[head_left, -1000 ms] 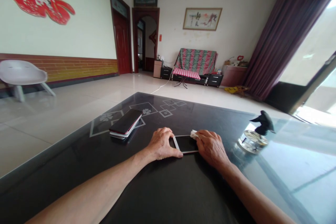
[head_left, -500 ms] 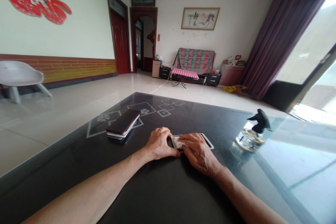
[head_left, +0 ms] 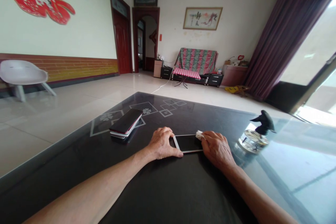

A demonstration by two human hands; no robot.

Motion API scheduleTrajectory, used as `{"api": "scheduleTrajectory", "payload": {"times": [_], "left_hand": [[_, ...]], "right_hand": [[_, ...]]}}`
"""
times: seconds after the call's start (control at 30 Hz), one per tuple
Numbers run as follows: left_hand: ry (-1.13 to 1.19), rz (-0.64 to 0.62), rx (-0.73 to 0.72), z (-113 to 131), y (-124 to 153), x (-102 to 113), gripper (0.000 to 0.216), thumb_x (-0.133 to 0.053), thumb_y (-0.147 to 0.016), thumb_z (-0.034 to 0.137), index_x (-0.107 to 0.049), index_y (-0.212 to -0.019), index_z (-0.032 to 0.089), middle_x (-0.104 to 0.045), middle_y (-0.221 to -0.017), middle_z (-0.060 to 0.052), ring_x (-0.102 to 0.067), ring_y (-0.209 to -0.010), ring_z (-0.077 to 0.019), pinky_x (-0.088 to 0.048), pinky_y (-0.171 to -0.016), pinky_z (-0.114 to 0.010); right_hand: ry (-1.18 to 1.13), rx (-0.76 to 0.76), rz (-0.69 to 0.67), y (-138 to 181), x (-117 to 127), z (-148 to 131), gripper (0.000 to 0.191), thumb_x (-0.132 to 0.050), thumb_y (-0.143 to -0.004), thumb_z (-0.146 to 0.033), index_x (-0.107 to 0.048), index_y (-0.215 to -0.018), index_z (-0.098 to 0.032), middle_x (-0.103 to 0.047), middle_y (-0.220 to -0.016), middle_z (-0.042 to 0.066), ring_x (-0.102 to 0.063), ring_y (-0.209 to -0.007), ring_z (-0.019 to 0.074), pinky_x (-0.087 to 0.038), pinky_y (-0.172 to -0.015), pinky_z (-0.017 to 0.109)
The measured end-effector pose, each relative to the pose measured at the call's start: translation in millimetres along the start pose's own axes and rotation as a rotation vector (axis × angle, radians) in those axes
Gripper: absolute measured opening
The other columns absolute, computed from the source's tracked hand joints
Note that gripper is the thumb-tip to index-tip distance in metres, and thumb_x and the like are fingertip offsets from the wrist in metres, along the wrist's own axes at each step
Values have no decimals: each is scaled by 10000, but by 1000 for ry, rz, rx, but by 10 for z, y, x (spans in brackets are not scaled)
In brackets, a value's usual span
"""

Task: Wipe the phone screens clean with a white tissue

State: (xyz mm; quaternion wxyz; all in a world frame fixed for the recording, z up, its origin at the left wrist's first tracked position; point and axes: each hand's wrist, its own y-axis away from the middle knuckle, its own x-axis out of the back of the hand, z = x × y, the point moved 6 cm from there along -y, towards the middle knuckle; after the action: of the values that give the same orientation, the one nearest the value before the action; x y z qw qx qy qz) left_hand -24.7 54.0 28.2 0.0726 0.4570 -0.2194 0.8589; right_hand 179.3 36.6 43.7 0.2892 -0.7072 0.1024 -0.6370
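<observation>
A white-edged phone (head_left: pixel 187 143) lies flat on the black glass table (head_left: pixel 168 189), screen up and dark. My left hand (head_left: pixel 162 144) grips its left end, thumb along the near edge, fingers curled over the far edge. My right hand (head_left: pixel 216 148) rests on the phone's right end, fingers closed on a small white cloth (head_left: pixel 199 134) that peeks out by the fingertips and touches the screen.
A stack of phones (head_left: pixel 126 123) with a dark red one on top lies to the left. A clear spray bottle with a black trigger head (head_left: pixel 256 133) stands at the right. Beyond the table are tiled floor, a white chair (head_left: pixel 22 75) and a covered sofa (head_left: pixel 196 63).
My right hand slid the cloth from the phone's right end to its left end, then back to the right end, uncovering the screen. The left hand stayed put.
</observation>
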Motion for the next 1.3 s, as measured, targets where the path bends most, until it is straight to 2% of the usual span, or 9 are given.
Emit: {"api": "scheduleTrajectory", "payload": {"times": [0.23,0.33,0.4,0.5,0.7,0.8,0.9,1.13,1.3], "left_hand": [[2,19,-1,-25,-12,-42,663,-792,-447,619,-659,-955,215,-614,-1109,-52,-562,-1040,-302,-433,-953,-407],[-4,26,-2,-28,-13,-43,643,-803,-432,598,-660,-936,225,-616,-1083,-42,-575,-1012,-292,-440,-938,-397],[-5,32,-11,-23,-13,-35,631,-806,-433,594,-659,-924,225,-616,-1079,-43,-576,-1010,-288,-440,-935,-392],[-8,22,-11,-18,-11,-23,637,-798,-443,616,-658,-929,228,-614,-1096,-44,-563,-1041,-295,-434,-939,-389],[-4,-8,-9,-2,7,-1,639,-804,-475,594,-662,-963,207,-609,-1125,-56,-548,-1066,-297,-420,-960,-391],[-1,-9,-7,8,15,9,642,-809,-475,586,-658,-971,208,-607,-1138,-60,-548,-1071,-295,-423,-961,-387],[-6,-7,-11,9,11,4,640,-807,-470,593,-657,-968,220,-608,-1137,-57,-551,-1073,-299,-431,-953,-393],[-9,8,-2,-37,-13,-34,677,-791,-450,626,-664,-970,212,-606,-1130,-55,-557,-1059,-304,-429,-961,-403],[-20,6,-38,9,8,-28,599,-795,-488,533,-658,-975,211,-605,-1140,-52,-555,-1057,-296,-426,-966,-410]], "right_hand": [[-274,230,-70,9,43,-565,295,-416,-914,-210,-688,-1023,-230,-665,-1064,46,-567,-974,202,-383,-920,362],[-399,345,-107,51,74,-711,290,-406,-924,-196,-686,-995,-228,-657,-1087,41,-563,-988,185,-385,-928,347],[-429,376,-111,74,93,-703,284,-408,-922,-189,-687,-961,-225,-658,-1085,36,-564,-985,178,-383,-928,341],[-368,340,-74,79,109,-541,273,-420,-908,-187,-690,-935,-221,-669,-1054,32,-572,-945,176,-377,-920,343],[-100,103,26,34,84,-45,269,-440,-882,-213,-696,-801,-198,-693,-933,45,-590,-848,186,-377,-856,338],[7,4,42,32,62,84,268,-452,-874,-231,-690,-753,-197,-692,-903,47,-583,-796,192,-383,-803,340],[-1,23,38,39,59,17,263,-449,-872,-228,-700,-797,-201,-689,-928,49,-580,-824,199,-386,-817,345],[-240,214,-21,47,86,-454,265,-438,-881,-198,-694,-946,-217,-671,-998,54,-574,-916,200,-393,-892,364],[-391,310,-49,65,89,-618,260,-444,-888,-170,-677,-994,-219,-657,-1034,58,-561,-951,201,-401,-896,374]]}}
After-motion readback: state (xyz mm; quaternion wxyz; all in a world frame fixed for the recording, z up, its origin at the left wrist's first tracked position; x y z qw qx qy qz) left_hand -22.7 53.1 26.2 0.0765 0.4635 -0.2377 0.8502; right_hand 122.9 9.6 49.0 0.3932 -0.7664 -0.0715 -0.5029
